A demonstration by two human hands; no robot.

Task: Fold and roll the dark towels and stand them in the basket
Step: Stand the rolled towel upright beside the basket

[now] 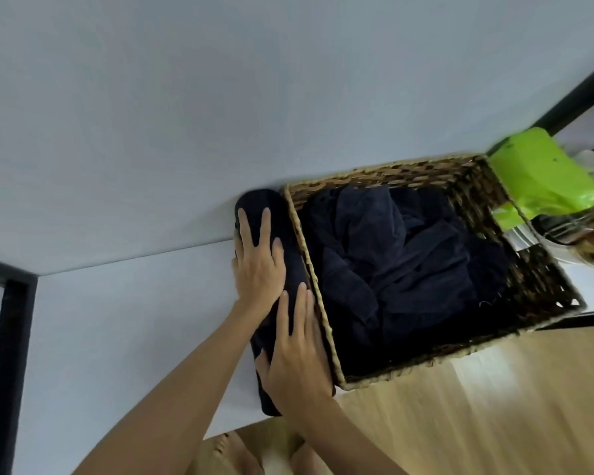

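1. There is one view only, from a wide-angle camera worn on the person's head.
2. It looks steeply down and forward, close over the white table (124,323).
3. Both forearms enter from the near edge; the wicker basket (467,347) sits right, the wall far.
4. Straight edges bow toward the frame borders.

A rolled dark towel (290,265) lies on the white table (117,320), pressed lengthwise against the left wall of the wicker basket (402,173). Both hands rest flat on the roll with fingers straight: the left hand (259,265) on the half farther along the basket wall, the right hand (297,351) on the nearer half, beside the basket's near corner. Inside the basket lies a loose heap of dark towels (391,265). A bright green bag (542,173) sits just beyond the basket's far right corner. Wooden floor (477,413) shows below the basket.
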